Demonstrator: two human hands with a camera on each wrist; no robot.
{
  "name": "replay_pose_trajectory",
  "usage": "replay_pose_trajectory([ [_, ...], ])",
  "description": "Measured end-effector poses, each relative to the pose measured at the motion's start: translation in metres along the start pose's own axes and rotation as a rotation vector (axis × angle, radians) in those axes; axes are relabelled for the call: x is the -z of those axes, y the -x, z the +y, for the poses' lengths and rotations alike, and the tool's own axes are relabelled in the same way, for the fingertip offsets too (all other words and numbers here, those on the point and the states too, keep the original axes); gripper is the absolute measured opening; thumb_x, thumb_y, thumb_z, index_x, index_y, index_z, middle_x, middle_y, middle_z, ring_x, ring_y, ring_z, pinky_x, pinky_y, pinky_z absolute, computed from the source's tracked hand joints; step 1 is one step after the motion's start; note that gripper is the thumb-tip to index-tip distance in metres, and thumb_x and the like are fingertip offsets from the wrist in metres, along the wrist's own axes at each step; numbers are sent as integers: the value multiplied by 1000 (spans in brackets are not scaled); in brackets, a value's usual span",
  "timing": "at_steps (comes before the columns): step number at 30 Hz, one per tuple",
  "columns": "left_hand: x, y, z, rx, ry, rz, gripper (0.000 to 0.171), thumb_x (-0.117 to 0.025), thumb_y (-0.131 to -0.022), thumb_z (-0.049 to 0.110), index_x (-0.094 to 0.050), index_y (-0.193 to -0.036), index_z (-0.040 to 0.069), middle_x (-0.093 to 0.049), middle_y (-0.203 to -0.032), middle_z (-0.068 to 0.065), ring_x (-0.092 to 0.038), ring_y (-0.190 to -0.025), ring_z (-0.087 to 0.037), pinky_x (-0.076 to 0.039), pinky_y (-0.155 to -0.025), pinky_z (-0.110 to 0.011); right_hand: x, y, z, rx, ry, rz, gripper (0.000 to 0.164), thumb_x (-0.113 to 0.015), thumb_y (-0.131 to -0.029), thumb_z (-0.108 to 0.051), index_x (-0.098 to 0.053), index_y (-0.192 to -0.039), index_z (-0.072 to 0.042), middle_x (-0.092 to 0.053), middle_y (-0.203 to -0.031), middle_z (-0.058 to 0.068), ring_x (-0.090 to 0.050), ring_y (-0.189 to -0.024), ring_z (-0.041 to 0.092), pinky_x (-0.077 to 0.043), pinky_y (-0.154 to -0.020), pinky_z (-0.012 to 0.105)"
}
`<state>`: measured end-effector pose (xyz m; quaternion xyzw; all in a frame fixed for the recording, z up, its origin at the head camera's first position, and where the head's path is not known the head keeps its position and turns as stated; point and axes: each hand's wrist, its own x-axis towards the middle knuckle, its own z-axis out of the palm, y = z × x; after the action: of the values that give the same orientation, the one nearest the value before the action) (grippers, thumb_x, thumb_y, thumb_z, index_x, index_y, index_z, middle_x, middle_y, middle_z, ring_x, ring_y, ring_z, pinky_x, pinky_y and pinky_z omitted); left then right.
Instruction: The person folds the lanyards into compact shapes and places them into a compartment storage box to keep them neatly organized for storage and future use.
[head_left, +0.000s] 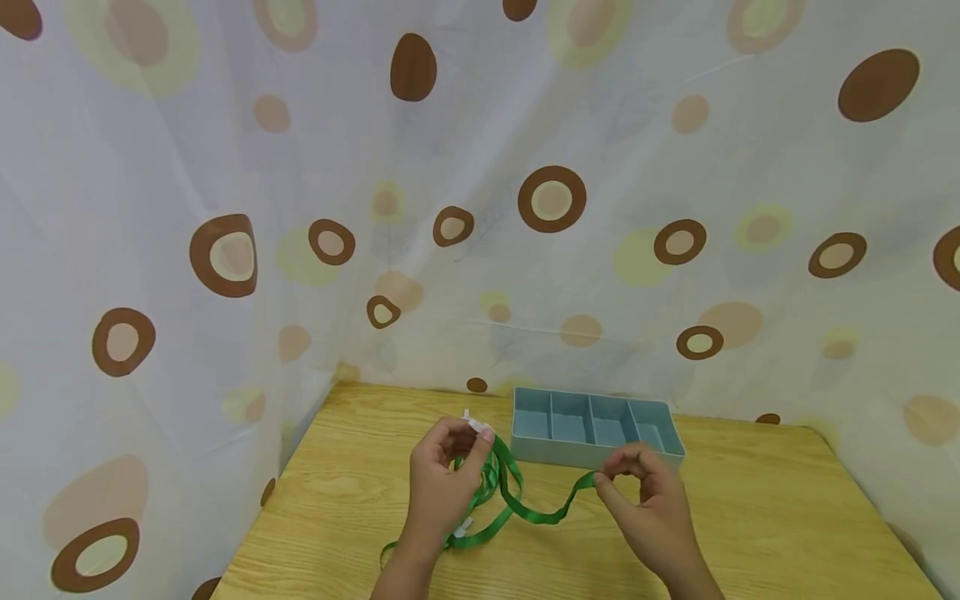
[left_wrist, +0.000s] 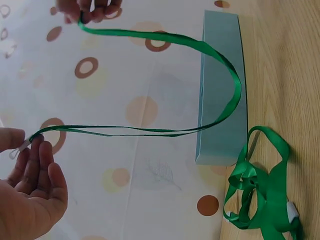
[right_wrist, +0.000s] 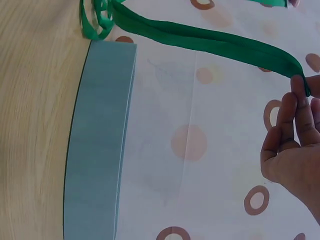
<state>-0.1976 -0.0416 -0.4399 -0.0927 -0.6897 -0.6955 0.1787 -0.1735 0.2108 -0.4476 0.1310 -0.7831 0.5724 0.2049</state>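
In the head view my left hand [head_left: 442,483] pinches the white plastic clip [head_left: 478,427] of a green ribbon lanyard [head_left: 542,518] between thumb and fingers. My right hand [head_left: 654,510] pinches the far end of the loop with thumb and fingertips. Between the two hands the lanyard sags in a curve, raised above the table, as the left wrist view also shows. Below lies a loose heap of green lanyards [left_wrist: 274,200], partly hidden behind my left hand in the head view. Another white clip [head_left: 462,527] shows in that heap.
Behind the hands, a blue-grey box [head_left: 570,452] with several compartments stands toward the back of the wood-grain table [head_left: 330,483]. A white curtain [head_left: 465,358] with brown and yellow circles hangs behind the table and along its sides.
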Motion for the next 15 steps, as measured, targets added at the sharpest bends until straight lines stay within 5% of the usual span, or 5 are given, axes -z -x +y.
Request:
replay_pose_trajectory([
  [15, -23, 17, 2, 50, -5, -153, 9, -77, -101, 23, -71, -104, 17, -72, -100, -3, -69, -87, -12, -58, -79, -27, -39, -4, -10, 67, -11, -114, 24, -75, -92, 9, -62, -100, -10, -69, -92, 4, -70, -85, 11, -55, -85, 27],
])
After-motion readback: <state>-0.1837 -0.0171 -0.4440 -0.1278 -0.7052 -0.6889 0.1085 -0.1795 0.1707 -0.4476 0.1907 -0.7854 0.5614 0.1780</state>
